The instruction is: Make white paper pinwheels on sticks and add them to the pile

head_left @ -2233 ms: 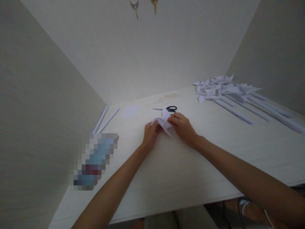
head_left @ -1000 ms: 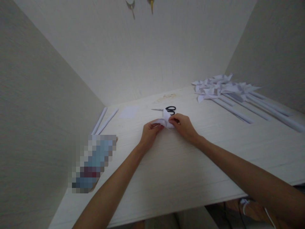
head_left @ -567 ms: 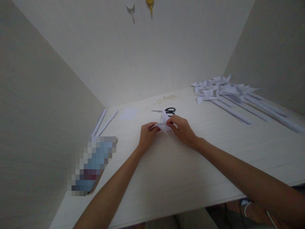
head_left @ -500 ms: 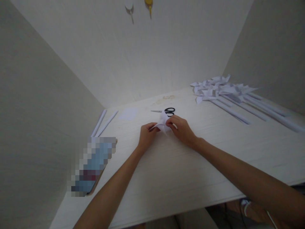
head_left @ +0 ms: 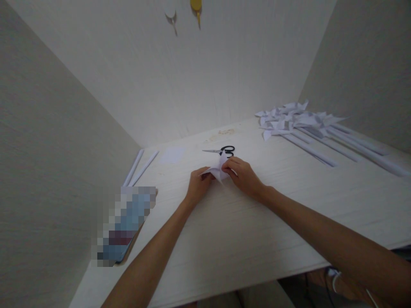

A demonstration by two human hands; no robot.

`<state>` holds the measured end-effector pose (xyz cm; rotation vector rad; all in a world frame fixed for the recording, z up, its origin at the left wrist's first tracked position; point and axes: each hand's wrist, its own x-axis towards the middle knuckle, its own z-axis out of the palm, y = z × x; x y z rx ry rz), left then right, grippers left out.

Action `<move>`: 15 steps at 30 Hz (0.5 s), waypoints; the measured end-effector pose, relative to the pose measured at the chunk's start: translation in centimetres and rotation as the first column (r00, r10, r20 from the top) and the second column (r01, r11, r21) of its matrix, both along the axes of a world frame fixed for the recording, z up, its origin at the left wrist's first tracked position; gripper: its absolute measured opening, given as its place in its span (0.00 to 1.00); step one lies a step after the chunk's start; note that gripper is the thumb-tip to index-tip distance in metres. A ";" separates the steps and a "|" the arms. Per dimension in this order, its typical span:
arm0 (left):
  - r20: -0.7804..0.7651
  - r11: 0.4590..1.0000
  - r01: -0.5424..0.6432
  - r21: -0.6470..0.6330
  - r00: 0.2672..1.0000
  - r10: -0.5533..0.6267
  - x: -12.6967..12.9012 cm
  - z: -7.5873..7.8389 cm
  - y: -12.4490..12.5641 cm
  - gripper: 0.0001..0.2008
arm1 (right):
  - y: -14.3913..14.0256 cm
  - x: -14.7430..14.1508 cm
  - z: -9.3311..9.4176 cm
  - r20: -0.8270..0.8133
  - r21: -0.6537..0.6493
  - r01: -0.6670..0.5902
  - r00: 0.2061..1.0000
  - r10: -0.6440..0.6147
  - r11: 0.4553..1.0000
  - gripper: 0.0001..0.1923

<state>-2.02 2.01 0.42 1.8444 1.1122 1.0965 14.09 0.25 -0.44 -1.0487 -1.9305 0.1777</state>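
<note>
A small folded white paper piece (head_left: pixel 218 169) with pointed flaps is held between both my hands at the middle of the white table (head_left: pixel 244 222). My left hand (head_left: pixel 197 187) grips its left side with the fingers curled under it. My right hand (head_left: pixel 243 175) pinches its right part from above. Black-handled scissors (head_left: pixel 222 150) lie just behind the paper, blades pointing left.
Several finished paper pinwheels on long rolled paper sticks (head_left: pixel 308 128) lie at the back right. Two rolled paper sticks (head_left: pixel 139 167) lie by the left wall, a small white paper square (head_left: pixel 173 155) beside them. A blurred-out flat object (head_left: pixel 123 224) rests at the left edge. Walls close three sides.
The paper went from flattened between my fingers to raised with a flap standing up. My hands stayed in the same spot; the view tipped slightly downward.
</note>
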 end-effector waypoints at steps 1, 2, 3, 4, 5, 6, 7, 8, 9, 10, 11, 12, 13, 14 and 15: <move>-0.014 1.000 -0.007 0.007 1.000 0.007 0.0 -0.2 0.1 0.07 | 0.0 0.0 0.0 -0.001 0.000 -0.004 1.000 0.004 1.000 0.07; -0.027 1.000 -0.015 0.013 1.000 0.015 -0.1 -0.3 0.1 0.06 | -0.1 0.0 0.0 -0.001 0.002 -0.009 1.000 0.009 1.000 0.07; -0.036 1.000 -0.021 0.018 0.999 0.022 -0.1 -0.4 0.2 0.06 | -0.1 0.0 0.0 -0.001 0.004 -0.017 1.000 0.017 1.000 0.07; -0.040 0.999 -0.025 0.023 0.999 0.026 -0.1 -0.5 0.2 0.06 | -0.1 0.0 0.0 -0.004 0.005 -0.025 1.000 0.025 1.000 0.07; -0.040 0.999 -0.025 0.026 0.999 0.026 -0.1 -0.5 0.3 0.06 | -0.1 0.0 -0.1 -0.011 0.008 -0.033 0.999 0.033 0.999 0.07; -0.035 0.999 -0.025 0.027 0.999 0.026 0.0 -0.5 0.3 0.06 | -0.1 0.0 -0.1 -0.021 0.011 -0.043 0.999 0.043 0.999 0.06; -0.029 0.999 -0.024 0.025 0.999 0.025 0.0 -0.4 0.2 0.07 | 0.0 0.0 -0.1 -0.032 0.015 -0.054 0.998 0.054 0.998 0.06; -0.026 1.000 -0.021 0.019 0.999 0.022 0.1 -0.3 0.2 0.06 | 0.0 0.1 -0.2 -0.045 0.018 -0.065 0.997 0.066 0.998 0.06; -0.026 1.000 -0.016 0.010 1.000 0.016 0.1 -0.2 0.1 0.06 | 0.1 0.1 -0.2 -0.059 0.020 -0.074 0.995 0.075 0.997 0.06; -0.028 1.000 -0.008 0.001 1.000 0.008 0.2 0.0 0.1 0.06 | 0.2 0.1 -0.3 -0.071 0.020 -0.081 0.994 0.082 0.997 0.06; -0.032 1.000 0.001 -0.007 0.999 -0.001 0.2 0.1 0.0 0.07 | 0.3 0.2 -0.3 -0.081 0.016 -0.084 0.993 0.085 0.996 0.06; -0.035 1.000 0.008 -0.014 0.999 -0.008 0.2 0.2 -0.1 0.07 | 0.4 0.2 -0.3 -0.090 0.009 -0.083 0.992 0.084 0.996 0.06; -0.032 1.000 0.011 -0.018 0.999 -0.012 0.3 0.3 -0.1 0.08 | 0.4 0.3 -0.4 -0.099 0.000 -0.080 0.992 0.080 0.997 0.05; -0.024 1.000 0.010 -0.017 1.000 -0.011 0.3 0.4 -0.2 0.08 | 0.5 0.3 -0.4 -0.109 -0.009 -0.077 0.991 0.076 0.997 0.04; -0.015 1.000 0.005 -0.013 1.000 -0.006 0.3 0.4 -0.2 0.09 | 0.5 0.4 -0.4 -0.121 -0.014 -0.074 0.990 0.072 0.997 0.04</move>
